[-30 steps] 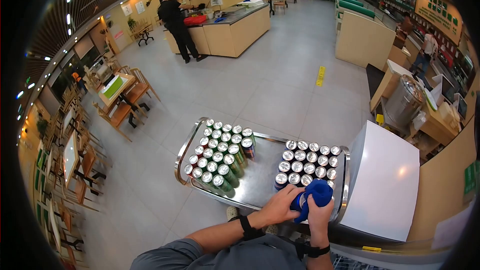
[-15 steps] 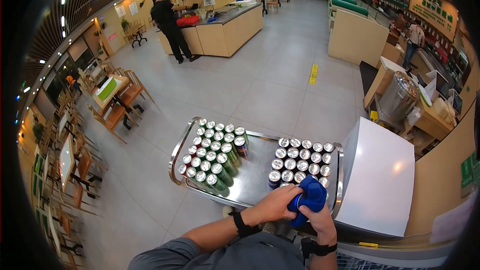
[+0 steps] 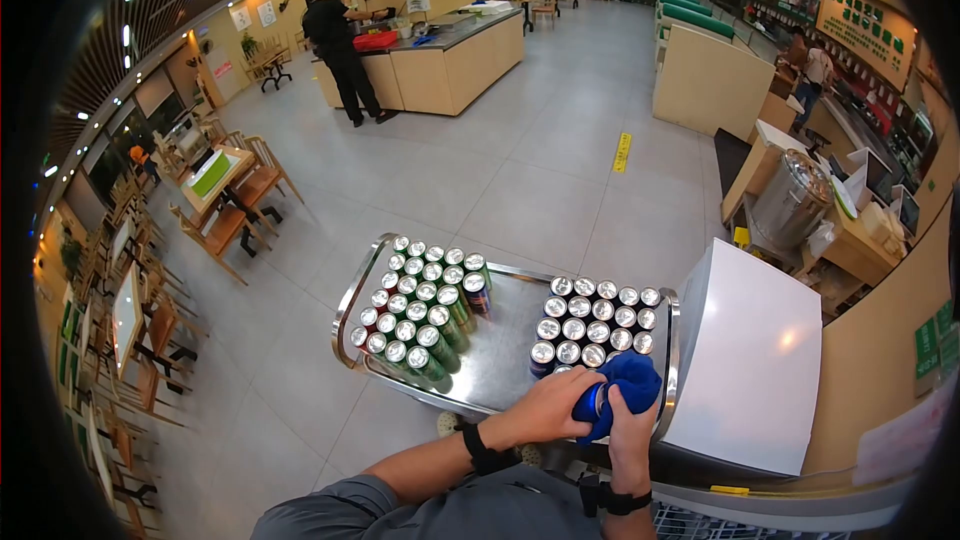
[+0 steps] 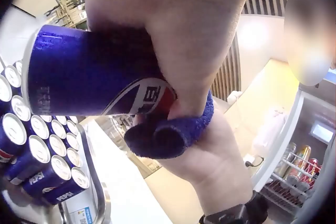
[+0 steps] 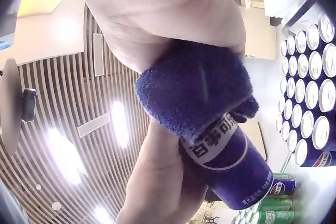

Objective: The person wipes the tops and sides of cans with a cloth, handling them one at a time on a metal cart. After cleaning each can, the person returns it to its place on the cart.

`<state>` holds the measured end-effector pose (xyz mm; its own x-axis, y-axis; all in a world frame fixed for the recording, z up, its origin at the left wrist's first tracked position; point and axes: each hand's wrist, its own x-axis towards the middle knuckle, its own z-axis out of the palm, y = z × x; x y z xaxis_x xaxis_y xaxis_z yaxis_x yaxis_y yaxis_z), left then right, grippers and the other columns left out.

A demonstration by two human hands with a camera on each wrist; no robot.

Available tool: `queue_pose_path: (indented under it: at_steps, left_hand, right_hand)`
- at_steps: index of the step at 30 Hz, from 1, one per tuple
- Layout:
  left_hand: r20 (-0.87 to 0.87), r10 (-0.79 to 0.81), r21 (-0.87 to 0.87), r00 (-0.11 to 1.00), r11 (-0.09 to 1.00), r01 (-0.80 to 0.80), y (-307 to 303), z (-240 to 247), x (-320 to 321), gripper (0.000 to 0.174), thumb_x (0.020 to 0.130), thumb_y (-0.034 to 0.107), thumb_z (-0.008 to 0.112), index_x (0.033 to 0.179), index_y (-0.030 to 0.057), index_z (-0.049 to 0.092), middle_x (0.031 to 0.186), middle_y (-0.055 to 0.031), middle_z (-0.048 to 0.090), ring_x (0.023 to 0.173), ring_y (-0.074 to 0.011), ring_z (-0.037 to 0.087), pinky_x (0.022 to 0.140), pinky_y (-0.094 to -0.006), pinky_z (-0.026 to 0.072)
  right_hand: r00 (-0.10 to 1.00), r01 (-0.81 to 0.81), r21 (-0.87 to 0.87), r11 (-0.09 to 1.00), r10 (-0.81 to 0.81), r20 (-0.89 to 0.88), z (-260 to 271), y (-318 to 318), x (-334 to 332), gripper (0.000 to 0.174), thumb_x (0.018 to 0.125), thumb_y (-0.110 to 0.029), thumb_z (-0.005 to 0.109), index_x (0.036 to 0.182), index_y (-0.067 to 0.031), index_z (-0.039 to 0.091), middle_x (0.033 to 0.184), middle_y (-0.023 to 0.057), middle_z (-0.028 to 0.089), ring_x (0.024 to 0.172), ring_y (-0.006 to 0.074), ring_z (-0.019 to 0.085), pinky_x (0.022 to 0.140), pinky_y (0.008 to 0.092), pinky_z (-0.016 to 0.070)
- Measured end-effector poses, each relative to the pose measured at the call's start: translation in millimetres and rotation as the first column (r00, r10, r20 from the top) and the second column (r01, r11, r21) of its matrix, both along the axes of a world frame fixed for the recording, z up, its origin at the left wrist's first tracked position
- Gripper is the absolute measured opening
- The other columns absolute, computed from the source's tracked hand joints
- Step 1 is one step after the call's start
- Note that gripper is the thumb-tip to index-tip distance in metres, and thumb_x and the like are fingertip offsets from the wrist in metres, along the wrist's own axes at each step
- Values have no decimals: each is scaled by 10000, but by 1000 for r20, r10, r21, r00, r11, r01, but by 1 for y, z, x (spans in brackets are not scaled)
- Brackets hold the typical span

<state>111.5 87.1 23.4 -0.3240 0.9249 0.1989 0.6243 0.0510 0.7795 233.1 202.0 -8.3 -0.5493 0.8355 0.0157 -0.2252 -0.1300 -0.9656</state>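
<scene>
A blue Pepsi can [image 4: 89, 71] is held tilted in front of the body, its base pointing out to the left. My left hand [image 3: 553, 404] grips it with fingers and thumb wrapped round its side. Around the can's other end, my right hand [image 3: 630, 432] holds a blue fluffy cloth [image 3: 634, 380]. In the right wrist view the cloth [image 5: 194, 90] covers the can's top, with white lettering showing below its edge. Just beyond the hands, rows of blue Pepsi cans [image 3: 576, 329] stand upright on a metal trolley [image 3: 505, 340].
Green cans [image 3: 430, 372], a few red ones among them, fill the trolley's left end; bare tray lies between the groups. A metal rail [image 3: 345, 315] edges the trolley. A white-topped cabinet [image 3: 750, 360] stands at right. An open fridge [image 4: 294, 166] holds cans.
The cloth bunches up more roundly over the can's end than half a second ago, and the right hand has shifted slightly. Both hands keep their hold. The head view has turned a little.
</scene>
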Motion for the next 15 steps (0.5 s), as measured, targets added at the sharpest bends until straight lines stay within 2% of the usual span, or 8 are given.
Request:
queue_pose_path:
  at_steps: [3,5,6,9,10,13,14,15]
  left_hand:
    - [104,50,107,993,992,-61,2,-1,1,643,689,180,789,1266,43,540,1169,-176,602,1050,-376,627,910,-417,512]
    - [355,86,106,931,986,-131,5,-1,3,635,690,172,787,1260,42,540,1179,-180,602,1069,-366,623,932,-411,501]
    - [472,101,98,876,981,-166,7,-1,4,631,691,169,785,1257,41,540,1184,-182,603,1078,-361,620,943,-408,495]
    - [339,66,223,939,963,-149,14,2,8,623,692,158,777,1255,41,537,1171,-182,597,1115,-354,593,975,-410,471]
    - [312,75,254,947,954,-159,19,-1,11,613,681,169,777,1236,41,548,1171,-181,592,1155,-363,556,1013,-427,442]
    - [164,150,262,975,946,-190,21,12,16,601,666,188,787,1208,46,569,1177,-180,590,1173,-367,539,1027,-455,423]
    - [127,179,294,976,932,-210,22,14,19,603,656,194,792,1200,50,575,1172,-176,590,1173,-368,537,1028,-463,418]
    - [91,206,328,974,917,-225,24,16,21,606,646,199,796,1193,53,582,1168,-172,591,1172,-368,535,1029,-472,414]
  right_hand:
    - [979,-3,-146,989,-27,-202,-2,-5,2,348,961,-93,682,1288,-15,594,1235,85,647,1145,196,619,1029,349,475]
    - [925,-39,-264,964,-65,-374,-17,-8,4,387,1000,-170,661,1342,-25,553,1281,84,623,1190,210,596,1073,370,448]
    - [927,-176,-166,970,107,-360,-22,-4,10,611,1019,-426,610,1461,-43,435,1392,98,561,1280,244,554,1135,414,406]
    - [848,-367,-81,927,298,-438,-35,-10,7,783,1007,-608,479,1572,-105,279,1533,98,438,1400,264,450,1184,463,350]
    - [838,-386,-98,917,304,-453,-35,-9,5,822,988,-640,472,1574,-98,274,1538,100,435,1404,267,448,1187,464,350]
    - [805,-442,-144,886,320,-499,-34,-2,1,942,933,-737,451,1578,-78,257,1554,108,427,1416,275,444,1193,466,351]
    - [800,-461,-166,872,326,-504,-32,0,2,951,919,-753,454,1573,-86,277,1563,111,413,1424,274,433,1195,460,352]
    - [809,-477,-215,852,331,-486,-37,2,4,880,950,-724,436,1560,-103,311,1546,110,433,1410,272,450,1184,455,368]
